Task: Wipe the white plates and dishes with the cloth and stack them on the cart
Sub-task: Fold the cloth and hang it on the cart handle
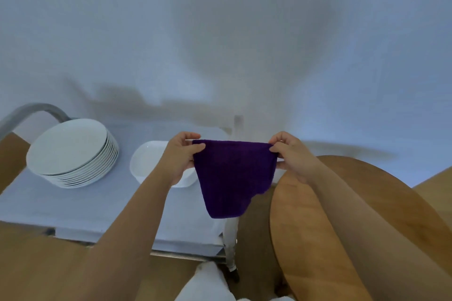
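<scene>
Both hands, left hand (179, 154) and right hand (292, 154), pinch the top corners of a fuzzy purple cloth (233, 176) hanging between their fingers. Behind the left fingers sits an oblong white dish (149, 161); farther left, stacked round plates (73, 151) on the cloth-covered cart (73, 208). A round wooden worktop (367, 203) lies under the right arm.

Round wooden table (367, 215) at lower right, edge curving close by. Wooden floor (36, 264) below and to the left. Pale wall (220, 19) filling the whole upper half, soft grey shadow spread across its middle. White garment (208, 286) bunched at the bottom edge, blurred. More wood (435, 178) just showing at far right.
</scene>
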`<state>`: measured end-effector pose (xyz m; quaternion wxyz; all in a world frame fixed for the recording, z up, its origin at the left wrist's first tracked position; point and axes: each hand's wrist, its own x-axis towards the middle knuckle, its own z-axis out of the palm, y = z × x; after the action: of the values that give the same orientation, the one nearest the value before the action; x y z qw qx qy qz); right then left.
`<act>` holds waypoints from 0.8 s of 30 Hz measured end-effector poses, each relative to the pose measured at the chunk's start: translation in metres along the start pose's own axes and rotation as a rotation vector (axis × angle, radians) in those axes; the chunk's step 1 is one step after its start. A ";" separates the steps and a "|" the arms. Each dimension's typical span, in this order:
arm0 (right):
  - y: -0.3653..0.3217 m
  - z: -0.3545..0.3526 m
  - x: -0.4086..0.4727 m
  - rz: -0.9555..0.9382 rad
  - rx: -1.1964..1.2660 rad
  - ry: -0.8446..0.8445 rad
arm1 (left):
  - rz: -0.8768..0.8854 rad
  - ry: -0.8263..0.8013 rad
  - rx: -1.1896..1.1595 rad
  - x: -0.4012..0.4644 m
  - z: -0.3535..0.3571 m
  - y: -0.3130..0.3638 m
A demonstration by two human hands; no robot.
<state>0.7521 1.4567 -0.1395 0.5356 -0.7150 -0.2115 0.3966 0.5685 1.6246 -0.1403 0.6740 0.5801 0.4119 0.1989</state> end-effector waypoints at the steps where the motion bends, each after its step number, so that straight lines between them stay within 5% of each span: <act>1: 0.000 0.003 0.011 0.015 0.005 0.018 | -0.007 -0.005 0.026 0.014 -0.001 0.000; 14: 0.042 0.022 0.106 0.271 0.147 0.334 | -0.031 -0.008 0.442 0.145 0.027 -0.042; 17: 0.057 0.032 0.109 0.294 -0.016 0.411 | 0.036 -0.061 0.589 0.142 0.042 -0.054; 24: 0.064 0.067 0.066 0.140 -0.064 0.442 | -0.013 -0.111 0.406 0.070 0.060 -0.082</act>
<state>0.7306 1.5228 -0.2290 0.5172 -0.8139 -0.0513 0.2598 0.6387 1.6194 -0.2412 0.5661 0.7116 0.4093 0.0752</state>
